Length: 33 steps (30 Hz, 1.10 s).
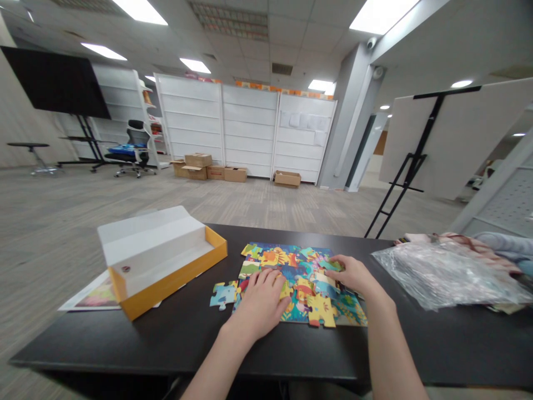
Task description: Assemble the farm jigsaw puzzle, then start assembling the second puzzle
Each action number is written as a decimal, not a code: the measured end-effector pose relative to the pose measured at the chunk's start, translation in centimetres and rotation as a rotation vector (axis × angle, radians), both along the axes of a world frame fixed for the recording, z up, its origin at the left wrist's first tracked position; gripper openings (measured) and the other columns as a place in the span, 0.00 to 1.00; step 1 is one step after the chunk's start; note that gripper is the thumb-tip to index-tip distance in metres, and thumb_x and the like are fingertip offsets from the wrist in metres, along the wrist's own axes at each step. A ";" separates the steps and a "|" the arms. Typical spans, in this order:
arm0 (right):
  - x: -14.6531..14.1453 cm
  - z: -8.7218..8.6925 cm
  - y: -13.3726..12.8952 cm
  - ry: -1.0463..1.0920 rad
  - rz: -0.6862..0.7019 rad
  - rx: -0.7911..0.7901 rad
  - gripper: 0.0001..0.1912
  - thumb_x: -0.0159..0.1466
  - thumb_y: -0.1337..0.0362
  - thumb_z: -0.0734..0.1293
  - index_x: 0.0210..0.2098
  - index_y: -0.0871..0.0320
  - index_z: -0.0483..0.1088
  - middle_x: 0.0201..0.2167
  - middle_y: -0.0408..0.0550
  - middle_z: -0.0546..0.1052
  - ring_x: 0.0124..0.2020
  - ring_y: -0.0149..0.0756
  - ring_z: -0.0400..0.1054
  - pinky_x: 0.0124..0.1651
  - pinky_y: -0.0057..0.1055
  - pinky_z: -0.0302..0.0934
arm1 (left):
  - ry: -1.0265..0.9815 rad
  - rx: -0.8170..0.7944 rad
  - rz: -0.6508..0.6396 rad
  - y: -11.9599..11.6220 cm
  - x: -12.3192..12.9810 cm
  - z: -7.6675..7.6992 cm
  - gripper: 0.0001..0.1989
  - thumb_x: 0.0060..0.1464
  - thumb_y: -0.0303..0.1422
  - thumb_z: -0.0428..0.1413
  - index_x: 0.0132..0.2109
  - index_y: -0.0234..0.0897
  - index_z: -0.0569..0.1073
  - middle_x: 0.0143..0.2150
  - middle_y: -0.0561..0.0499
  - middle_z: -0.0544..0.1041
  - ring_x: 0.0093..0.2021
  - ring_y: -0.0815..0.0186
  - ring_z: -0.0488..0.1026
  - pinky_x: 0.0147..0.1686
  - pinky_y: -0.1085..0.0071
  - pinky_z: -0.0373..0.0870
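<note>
A colourful jigsaw puzzle [302, 270] lies on the black table in front of me, with several loose pieces on top of it. My left hand [264, 300] rests palm down over its left part, fingers stretched out, covering some pieces. At the upper right of the puzzle, my right hand [353, 276] has thumb and fingers around a greenish puzzle piece [332, 265]; its other fingers are partly hidden. A yellow piece [321, 310] overlaps the lower edge. To the left of my left hand, a light blue piece [223, 294] sticks out past the puzzle's edge.
An open yellow box [175, 282] with a white inside stands at the left, over a printed sheet [94, 294]. Clear plastic bags [449, 275] and folded cloth lie at the right of the black table [187, 344]. Beyond are cardboard boxes [197, 166] and white shelving [250, 130].
</note>
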State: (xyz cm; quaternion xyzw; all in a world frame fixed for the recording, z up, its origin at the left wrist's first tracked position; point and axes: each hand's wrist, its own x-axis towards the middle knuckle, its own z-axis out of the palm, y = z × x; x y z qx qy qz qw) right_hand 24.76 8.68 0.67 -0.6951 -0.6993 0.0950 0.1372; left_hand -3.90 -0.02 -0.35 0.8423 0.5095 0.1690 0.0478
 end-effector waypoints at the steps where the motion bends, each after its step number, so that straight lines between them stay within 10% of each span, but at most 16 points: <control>1: 0.1 0.0 -0.1 0.002 0.013 -0.005 0.26 0.57 0.48 0.71 0.50 0.55 0.77 0.48 0.54 0.80 0.49 0.50 0.74 0.49 0.38 0.66 | 0.000 0.001 -0.001 0.0 0.0 -0.1 0.19 0.66 0.39 0.48 0.60 0.39 0.69 0.63 0.43 0.70 0.65 0.52 0.62 0.64 0.50 0.57; 14: -1.6 -1.6 1.4 -0.067 -0.086 0.098 0.30 0.64 0.52 0.66 0.63 0.57 0.67 0.59 0.59 0.73 0.58 0.53 0.69 0.57 0.44 0.63 | -0.116 0.064 -0.161 -1.2 2.4 1.0 0.16 0.67 0.41 0.50 0.56 0.41 0.71 0.60 0.45 0.72 0.62 0.54 0.65 0.63 0.52 0.60; 22: -1.6 1.4 -1.4 0.151 0.178 0.034 0.19 0.60 0.56 0.70 0.48 0.58 0.77 0.48 0.54 0.80 0.49 0.46 0.74 0.53 0.37 0.65 | -0.112 -0.004 -0.211 -2.3 5.3 0.3 0.31 0.62 0.52 0.52 0.65 0.39 0.65 0.67 0.42 0.67 0.67 0.50 0.60 0.67 0.50 0.54; 26: -3.1 2.0 -2.8 0.197 0.299 -0.065 0.29 0.51 0.60 0.75 0.53 0.56 0.75 0.53 0.52 0.78 0.53 0.48 0.72 0.56 0.38 0.63 | -0.096 -0.017 -0.182 -2.0 4.8 -0.2 0.34 0.62 0.55 0.50 0.66 0.38 0.63 0.69 0.42 0.65 0.69 0.50 0.58 0.68 0.48 0.51; 33: -3.6 2.5 -3.4 -0.039 0.200 -0.159 0.26 0.45 0.65 0.77 0.45 0.55 0.77 0.42 0.50 0.78 0.44 0.46 0.72 0.45 0.34 0.63 | -0.043 -0.049 -0.074 -1.3 3.5 -0.8 0.38 0.63 0.57 0.44 0.68 0.35 0.62 0.71 0.40 0.61 0.72 0.49 0.53 0.70 0.44 0.46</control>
